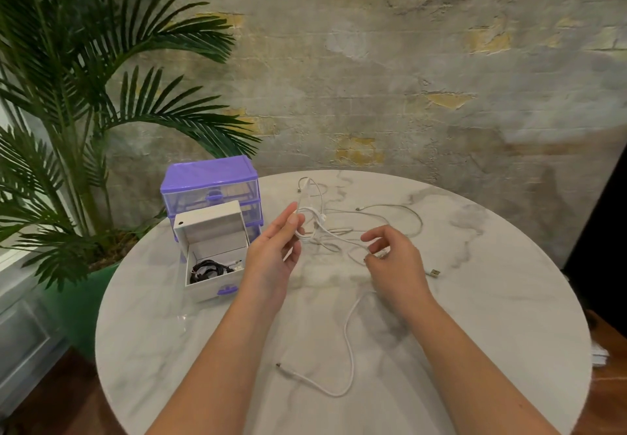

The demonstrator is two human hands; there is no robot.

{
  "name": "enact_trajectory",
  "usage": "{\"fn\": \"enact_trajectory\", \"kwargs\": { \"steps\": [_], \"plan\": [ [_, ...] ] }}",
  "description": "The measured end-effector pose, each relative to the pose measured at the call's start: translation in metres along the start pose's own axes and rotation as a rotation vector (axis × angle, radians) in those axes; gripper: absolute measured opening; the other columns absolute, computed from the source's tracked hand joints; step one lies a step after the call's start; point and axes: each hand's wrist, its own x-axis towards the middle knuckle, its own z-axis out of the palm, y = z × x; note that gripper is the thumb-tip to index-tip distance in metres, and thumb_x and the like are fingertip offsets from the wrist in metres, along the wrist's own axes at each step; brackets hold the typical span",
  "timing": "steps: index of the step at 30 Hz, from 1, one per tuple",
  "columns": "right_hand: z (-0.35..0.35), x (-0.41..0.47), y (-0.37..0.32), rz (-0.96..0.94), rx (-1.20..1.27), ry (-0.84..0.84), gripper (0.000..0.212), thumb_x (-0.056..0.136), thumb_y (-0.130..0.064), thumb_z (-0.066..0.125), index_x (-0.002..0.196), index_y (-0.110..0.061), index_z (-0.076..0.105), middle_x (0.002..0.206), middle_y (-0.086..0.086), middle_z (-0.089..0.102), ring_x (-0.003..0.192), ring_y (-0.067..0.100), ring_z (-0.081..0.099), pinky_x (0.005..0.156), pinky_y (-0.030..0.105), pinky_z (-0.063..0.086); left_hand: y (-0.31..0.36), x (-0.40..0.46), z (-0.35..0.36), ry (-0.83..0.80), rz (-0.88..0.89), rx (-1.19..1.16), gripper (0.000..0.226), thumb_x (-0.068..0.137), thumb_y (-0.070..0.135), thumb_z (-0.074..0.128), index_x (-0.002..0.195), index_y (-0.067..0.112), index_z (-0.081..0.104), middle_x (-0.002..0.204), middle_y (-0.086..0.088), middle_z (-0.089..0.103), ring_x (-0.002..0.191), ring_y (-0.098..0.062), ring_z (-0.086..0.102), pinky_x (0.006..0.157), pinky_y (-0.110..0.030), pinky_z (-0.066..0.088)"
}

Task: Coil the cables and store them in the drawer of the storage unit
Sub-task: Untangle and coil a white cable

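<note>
Head view: both hands, left hand (pixel 274 251) and right hand (pixel 390 258), pinch the white cable (pixel 349 360), coiling underway; next, wind the slack, then the drawer (pixel 207 285).

White cables (pixel 339 231) tangled; black one (pixel 208 270) in drawer (pixel 210 285)

— What stands behind the table (pixel 509 299)?
— A weathered wall (pixel 373 78), grey plaster flaking to show patches of yellow brick, a band of yellow tile along the top.
— And the table?
— Round, white marble veined in grey, lit evenly from above.
— To the left?
— A palm (pixel 68 95) in a green pot (pixel 78 305), beside a pale frame (pixel 20 285) at the edge. Dark wood floor (pixel 61 397) below.
</note>
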Motion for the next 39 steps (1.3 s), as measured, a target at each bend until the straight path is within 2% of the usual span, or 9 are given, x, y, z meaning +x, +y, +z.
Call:
{"fn": "enact_trajectory", "kwargs": {
  "steps": [5, 10, 15, 19, 22, 25, 32, 37, 39],
  "plan": [
    [-0.011, 0.002, 0.003, 0.113, -0.232, 0.100, 0.028, 0.083, -0.007, 0.050, 0.086, -0.032, 0.060, 0.096, -0.008, 0.054, 0.072, 0.004, 0.052, 0.058, 0.026, 0.036, 0.009, 0.007, -0.008, 0.028, -0.009, -0.219, 0.020, 0.093, 0.018, 0.057, 0.110, 0.025, 0.067, 0.076, 0.012, 0.065, 0.072, 0.000, 0.054, 0.067, -0.009, 0.045],
    [-0.011, 0.001, -0.001, 0.065, -0.327, 0.085, 0.030, 0.080, -0.007, 0.051, 0.089, -0.032, 0.062, 0.096, -0.004, 0.053, 0.083, 0.017, 0.055, 0.078, 0.034, 0.042, 0.010, 0.007, -0.008, 0.033, -0.012, -0.329, 0.025, 0.095, 0.016, 0.055, 0.118, 0.022, 0.064, 0.085, 0.011, 0.068, 0.078, 0.000, 0.059, 0.070, -0.010, 0.051],
    [0.005, -0.009, -0.013, -0.151, -0.354, -0.053, 0.031, 0.077, -0.024, 0.053, 0.104, -0.036, 0.064, 0.103, -0.015, 0.048, 0.108, 0.008, 0.038, 0.085, 0.024, 0.015, 0.002, 0.005, -0.002, -0.039, -0.024, -0.242, 0.023, 0.095, 0.009, 0.054, 0.114, 0.018, 0.063, 0.085, 0.006, 0.070, 0.073, -0.004, 0.063, 0.070, -0.016, 0.055],
    [0.014, -0.017, -0.021, -0.278, -0.205, 0.008, 0.024, 0.084, -0.052, 0.053, 0.098, -0.037, 0.066, 0.093, -0.019, 0.060, 0.100, 0.000, 0.045, 0.085, 0.026, 0.019, -0.006, 0.000, 0.006, -0.133, -0.082, -0.152, 0.024, 0.097, 0.009, 0.051, 0.119, 0.014, 0.059, 0.080, 0.005, 0.067, 0.073, -0.006, 0.063, 0.075, -0.023, 0.053],
    [0.015, -0.013, -0.016, -0.266, -0.124, 0.010, 0.016, 0.087, -0.047, 0.063, 0.087, -0.031, 0.067, 0.084, -0.019, 0.066, 0.089, 0.003, 0.055, 0.095, 0.035, 0.032, -0.007, -0.001, 0.006, -0.196, -0.128, -0.176, 0.024, 0.098, 0.007, 0.049, 0.120, 0.013, 0.056, 0.077, 0.003, 0.063, 0.074, -0.008, 0.061, 0.076, -0.024, 0.053],
    [0.012, -0.011, -0.013, -0.231, -0.091, -0.025, 0.012, 0.087, -0.039, 0.065, 0.080, -0.029, 0.067, 0.078, -0.017, 0.067, 0.080, 0.008, 0.060, 0.091, 0.044, 0.043, -0.007, 0.001, 0.005, -0.193, -0.166, -0.230, 0.025, 0.096, 0.005, 0.048, 0.119, 0.013, 0.056, 0.078, 0.001, 0.061, 0.076, -0.011, 0.059, 0.082, -0.027, 0.049],
    [0.004, -0.007, -0.013, -0.176, -0.316, 0.083, 0.008, 0.096, -0.028, 0.055, 0.089, -0.025, 0.058, 0.082, -0.015, 0.062, 0.088, 0.013, 0.055, 0.079, 0.030, 0.024, 0.000, 0.004, 0.003, -0.077, -0.133, -0.179, 0.021, 0.092, 0.021, 0.061, 0.111, 0.013, 0.064, 0.070, 0.001, 0.053, 0.070, -0.011, 0.054, 0.077, -0.025, 0.049],
    [0.004, -0.012, -0.016, -0.097, 0.124, -0.004, 0.009, 0.099, -0.017, 0.048, 0.096, -0.024, 0.054, 0.073, -0.009, 0.057, 0.066, 0.009, 0.049, 0.071, 0.036, 0.043, -0.010, 0.002, 0.005, -0.051, -0.058, 0.143, 0.021, 0.092, 0.024, 0.062, 0.102, 0.009, 0.072, 0.067, 0.001, 0.058, 0.076, -0.013, 0.058, 0.082, -0.028, 0.058],
    [0.003, -0.013, -0.017, -0.127, 0.143, -0.022, 0.007, 0.097, -0.024, 0.053, 0.096, -0.025, 0.060, 0.071, -0.011, 0.050, 0.061, 0.004, 0.043, 0.063, 0.026, 0.039, -0.011, 0.001, 0.005, -0.060, -0.072, 0.158, 0.021, 0.094, 0.022, 0.059, 0.103, 0.006, 0.070, 0.074, -0.004, 0.059, 0.080, -0.015, 0.060, 0.085, -0.031, 0.058]
  ]
}}
